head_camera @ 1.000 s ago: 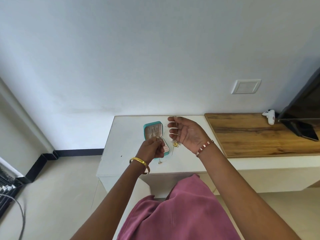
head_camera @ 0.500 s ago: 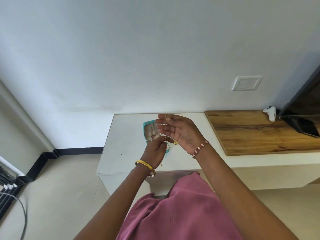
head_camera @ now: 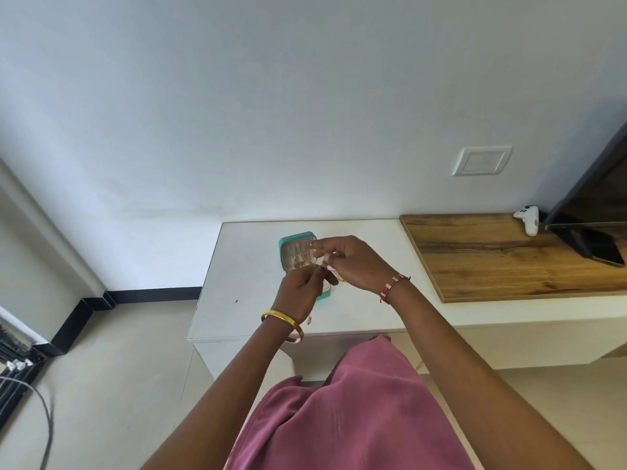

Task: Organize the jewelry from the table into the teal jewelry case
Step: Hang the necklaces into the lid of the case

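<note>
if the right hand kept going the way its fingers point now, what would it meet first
Its fingers point left, across the open teal case. The right hand would probably meet the case's raised lid first, though it may pass above it; depth is unclear. The left hand sits lower, nearer the person.

No text, label, brand or number can be read anywhere — none legible.

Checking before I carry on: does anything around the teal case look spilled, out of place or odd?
Nothing looks spilled or damaged. The teal jewelry case lies open on the white table. One small gold piece sits apart near the table's front edge, beside the left hand, not yet in the case.
</note>
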A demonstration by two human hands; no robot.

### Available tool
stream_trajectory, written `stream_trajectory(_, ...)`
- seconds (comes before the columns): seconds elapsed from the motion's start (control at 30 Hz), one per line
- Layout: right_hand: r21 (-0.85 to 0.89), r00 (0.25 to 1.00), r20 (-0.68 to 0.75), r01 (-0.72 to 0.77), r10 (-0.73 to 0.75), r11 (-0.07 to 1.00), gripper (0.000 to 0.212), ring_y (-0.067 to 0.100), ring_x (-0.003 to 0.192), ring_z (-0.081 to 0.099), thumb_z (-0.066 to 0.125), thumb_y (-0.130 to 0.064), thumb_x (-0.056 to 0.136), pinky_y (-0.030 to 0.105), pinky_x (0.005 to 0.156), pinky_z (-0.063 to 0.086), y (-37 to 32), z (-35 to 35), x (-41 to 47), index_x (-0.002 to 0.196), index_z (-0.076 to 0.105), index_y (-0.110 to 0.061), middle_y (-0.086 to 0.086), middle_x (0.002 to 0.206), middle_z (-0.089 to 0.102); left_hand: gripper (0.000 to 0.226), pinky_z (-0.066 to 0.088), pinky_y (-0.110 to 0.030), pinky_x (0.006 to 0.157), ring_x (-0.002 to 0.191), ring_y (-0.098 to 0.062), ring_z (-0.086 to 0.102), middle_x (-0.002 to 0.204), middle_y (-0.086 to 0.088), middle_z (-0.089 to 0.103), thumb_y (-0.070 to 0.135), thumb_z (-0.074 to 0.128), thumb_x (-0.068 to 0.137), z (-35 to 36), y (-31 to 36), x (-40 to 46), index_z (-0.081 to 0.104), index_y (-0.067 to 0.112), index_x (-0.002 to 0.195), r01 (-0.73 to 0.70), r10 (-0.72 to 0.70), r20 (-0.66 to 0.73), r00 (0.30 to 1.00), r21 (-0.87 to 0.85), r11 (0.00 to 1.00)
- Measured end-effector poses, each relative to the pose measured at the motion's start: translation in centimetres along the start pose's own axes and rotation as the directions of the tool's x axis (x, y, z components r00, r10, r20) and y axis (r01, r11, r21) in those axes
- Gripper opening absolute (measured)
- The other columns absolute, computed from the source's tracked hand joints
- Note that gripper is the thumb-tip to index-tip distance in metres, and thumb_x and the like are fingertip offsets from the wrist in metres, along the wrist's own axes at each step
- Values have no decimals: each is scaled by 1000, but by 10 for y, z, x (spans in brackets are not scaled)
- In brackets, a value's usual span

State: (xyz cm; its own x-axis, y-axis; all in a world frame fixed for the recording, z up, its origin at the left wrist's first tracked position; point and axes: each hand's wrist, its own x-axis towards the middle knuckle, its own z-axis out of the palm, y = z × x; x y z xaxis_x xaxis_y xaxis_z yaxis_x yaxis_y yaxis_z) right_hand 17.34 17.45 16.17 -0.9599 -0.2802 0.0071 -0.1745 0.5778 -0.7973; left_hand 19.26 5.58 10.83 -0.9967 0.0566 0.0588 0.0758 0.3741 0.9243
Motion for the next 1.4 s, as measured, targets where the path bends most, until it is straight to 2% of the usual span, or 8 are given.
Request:
stream_trajectory(0.1, -69, 998, 30, -54, 56, 996, 42, 13, 86, 55, 41, -4, 91, 10, 62, 42, 12, -1, 2, 127, 55, -22, 7, 126, 57, 37, 36, -23, 57, 54, -10, 47, 59, 0, 54, 18, 39, 96, -6, -2, 2, 70, 10, 77, 40, -44, -47, 998, -77, 996)
stream_trajectory(0.23, -73, 990, 84, -106, 112, 992, 39, 12, 59, 58, 42, -6, 92, 20, 55, 49, 22, 1, -1, 127, 54, -19, 9, 114, 63, 33, 38, -21, 53, 41, -4, 47, 54, 3, 56, 17, 43, 95, -13, -1, 5, 68, 10, 75, 105, -118, -61, 991, -187, 977)
stream_trajectory(0.47, 81, 983, 131, -141, 130, 987, 26, 12, 56, 55, 44, -8, 93, 18, 53, 44, 26, 3, -11, 111, 63, -10, 14, 97, 68, 26, 46, -25, 58, 46, -13, 42, 51, 5, 64, 19, 52, 91, -18, -3, 4, 69, 14, 72, 247, -255, 39, 966, -418, 874)
stream_trajectory(0.73, 347, 988, 131, -123, 82, 930, 22, 9, 77, 62, 50, 0, 89, 17, 71, 49, 24, 6, -16, 105, 64, -8, 13, 94, 69, 18, 48, -22, 55, 40, -8, 45, 49, 0, 60, 15, 56, 88, -18, -2, 3, 67, 6, 77, 308, -313, 74, 947, -492, 814)
stream_trajectory(0.93, 442, 992, 95, -116, 82, 889, 34, 4, 74, 64, 62, 6, 80, 10, 64, 48, 26, 17, -17, 113, 62, -4, 3, 84, 68, 15, 50, -22, 57, 44, -10, 46, 52, -3, 58, 18, 59, 87, -18, -1, 6, 69, 7, 82, 319, -336, 55, 940, -485, 814)
stream_trajectory(1.07, 430, 989, 52, -147, 138, 891, 22, 10, 69, 65, 68, 3, 76, 28, 81, 54, 30, 21, -12, 98, 67, 2, 6, 77, 68, 16, 49, -20, 55, 48, -13, 46, 47, 0, 59, 16, 58, 87, -20, 0, 3, 68, 9, 76, 328, -344, 63, 937, -496, 804)
stream_trajectory(1.23, 415, 980, 45, -197, 196, 888, 19, 5, 52, 60, 66, 1, 79, 15, 62, 54, 32, 16, -13, 92, 63, 16, 8, 65, 63, 11, 51, -16, 52, 51, -13, 45, 50, 2, 62, 7, 57, 87, -22, 1, -1, 67, 5, 84, 335, -352, 86, 932, -576, 746)
stream_trajectory(1.4, 533, 981, 128, -194, 148, 824, 9, 6, 52, 58, 59, 3, 84, 17, 63, 54, 25, 11, -16, 76, 62, -1, 9, 66, 59, 12, 52, -17, 49, 40, -7, 53, 49, -1, 63, 5, 55, 87, -22, 2, -3, 65, 0, 83, 381, -367, 162, 916, -639, 668)
